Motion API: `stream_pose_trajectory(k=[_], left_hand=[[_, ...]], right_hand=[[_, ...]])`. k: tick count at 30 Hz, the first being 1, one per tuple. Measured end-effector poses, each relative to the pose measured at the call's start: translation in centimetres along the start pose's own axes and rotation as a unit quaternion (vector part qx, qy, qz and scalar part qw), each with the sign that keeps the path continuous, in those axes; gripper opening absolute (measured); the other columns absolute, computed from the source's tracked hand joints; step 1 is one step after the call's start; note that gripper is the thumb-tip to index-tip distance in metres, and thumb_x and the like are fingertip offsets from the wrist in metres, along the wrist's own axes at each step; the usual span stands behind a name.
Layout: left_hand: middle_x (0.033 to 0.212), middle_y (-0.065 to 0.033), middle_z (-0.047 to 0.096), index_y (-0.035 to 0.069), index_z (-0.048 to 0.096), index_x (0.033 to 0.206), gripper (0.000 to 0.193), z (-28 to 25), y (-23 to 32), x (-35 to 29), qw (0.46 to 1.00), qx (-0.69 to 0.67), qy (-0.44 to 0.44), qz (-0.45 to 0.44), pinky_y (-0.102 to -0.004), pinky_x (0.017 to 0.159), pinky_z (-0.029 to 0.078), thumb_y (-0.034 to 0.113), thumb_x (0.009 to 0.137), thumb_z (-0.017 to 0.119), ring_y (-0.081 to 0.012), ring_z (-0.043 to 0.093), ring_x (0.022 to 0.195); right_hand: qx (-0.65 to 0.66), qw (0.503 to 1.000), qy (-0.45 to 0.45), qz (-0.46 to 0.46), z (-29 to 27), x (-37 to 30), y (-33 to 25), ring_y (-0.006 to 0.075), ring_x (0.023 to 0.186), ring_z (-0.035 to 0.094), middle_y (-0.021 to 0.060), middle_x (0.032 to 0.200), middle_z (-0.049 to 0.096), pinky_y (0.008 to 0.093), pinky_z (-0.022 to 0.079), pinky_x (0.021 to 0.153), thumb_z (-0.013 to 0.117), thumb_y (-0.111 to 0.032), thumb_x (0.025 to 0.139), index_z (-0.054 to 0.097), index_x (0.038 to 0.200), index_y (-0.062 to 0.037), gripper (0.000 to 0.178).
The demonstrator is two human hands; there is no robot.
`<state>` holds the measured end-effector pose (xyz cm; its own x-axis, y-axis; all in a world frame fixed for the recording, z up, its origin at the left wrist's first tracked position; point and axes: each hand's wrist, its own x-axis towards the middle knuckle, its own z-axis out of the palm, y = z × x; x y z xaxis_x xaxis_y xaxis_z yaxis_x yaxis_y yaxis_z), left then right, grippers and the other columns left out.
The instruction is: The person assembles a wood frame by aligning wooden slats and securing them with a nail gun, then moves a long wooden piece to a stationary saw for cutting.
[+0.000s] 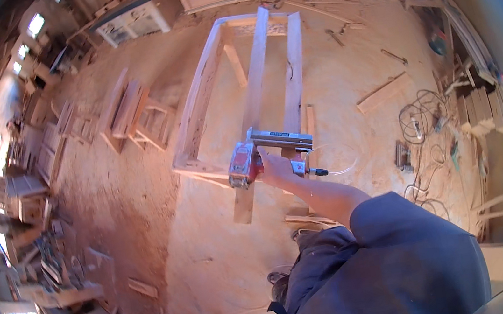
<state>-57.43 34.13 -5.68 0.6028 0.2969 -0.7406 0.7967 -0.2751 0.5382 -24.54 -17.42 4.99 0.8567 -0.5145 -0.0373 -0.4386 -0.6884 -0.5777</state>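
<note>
My right hand (274,168) is closed round the handle of a red and grey nail gun (243,163). The gun's long dark magazine (281,140) runs to the right, above my fingers. A black fitting sticks out at the handle's end, with a thin pale hose curving from it. The gun is over the near end of a wooden frame (201,96), where two long boards reach toward me. One is the middle board (257,66) and the other the right board (295,70). Whether the gun touches the wood, I cannot tell. My left hand is out of view.
Loose planks (382,92) and coiled cords (422,114) lie on the dusty floor to the right. Wooden trestles (133,112) stand left of the frame. Stacked timber (486,111) lines the right wall. A cabinet (136,22) stands at the back.
</note>
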Motion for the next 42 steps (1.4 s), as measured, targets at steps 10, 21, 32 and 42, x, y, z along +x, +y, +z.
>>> stream_pose_trajectory(k=[10,21,32,42], left_hand=[[0.094,-0.0141,0.062,-0.009,0.045,0.140,0.054,-11.0,7.9,12.7,0.996,0.077,-0.050,0.009,-0.0356,0.063,0.047,0.001,0.090,0.059,-0.0207,0.059,0.075],[0.095,-0.0136,0.061,-0.008,0.045,0.141,0.053,-26.3,17.4,26.5,0.984,0.146,-0.070,0.074,-0.0367,0.063,0.049,0.001,0.090,0.059,-0.0211,0.060,0.076],[0.087,-0.0114,0.066,-0.009,0.064,0.118,0.033,-8.8,18.5,17.2,0.918,0.303,-0.164,0.197,-0.0356,0.066,0.055,0.004,0.088,0.065,-0.0199,0.067,0.080],[0.114,-0.0210,0.072,0.000,0.060,0.134,0.051,14.1,13.3,-8.6,0.600,0.572,-0.403,0.388,-0.0406,0.093,0.054,0.025,0.090,0.066,-0.0349,0.071,0.103]], right_hand=[[-0.101,0.988,0.103,-0.051,5.7,-4.2,-2.0,0.0379,0.112,0.053,0.0167,0.112,0.061,0.0469,0.039,0.096,0.071,-0.008,0.072,0.041,0.145,-0.0032,0.079],[-0.045,0.995,0.063,0.059,7.5,-21.2,0.4,0.0387,0.111,0.058,0.0193,0.113,0.063,0.0475,0.046,0.098,0.066,-0.010,0.073,0.053,0.136,-0.0024,0.065],[-0.043,0.869,-0.064,0.489,13.8,-71.2,22.8,0.0412,0.094,0.067,0.0242,0.099,0.070,0.0469,0.055,0.084,0.067,-0.019,0.066,0.072,0.082,-0.0026,0.024],[0.258,0.649,0.183,0.692,7.6,-83.7,26.6,0.0328,0.110,0.069,0.0224,0.114,0.072,0.0387,0.054,0.096,0.067,-0.009,0.072,0.072,0.115,-0.0013,0.043]])
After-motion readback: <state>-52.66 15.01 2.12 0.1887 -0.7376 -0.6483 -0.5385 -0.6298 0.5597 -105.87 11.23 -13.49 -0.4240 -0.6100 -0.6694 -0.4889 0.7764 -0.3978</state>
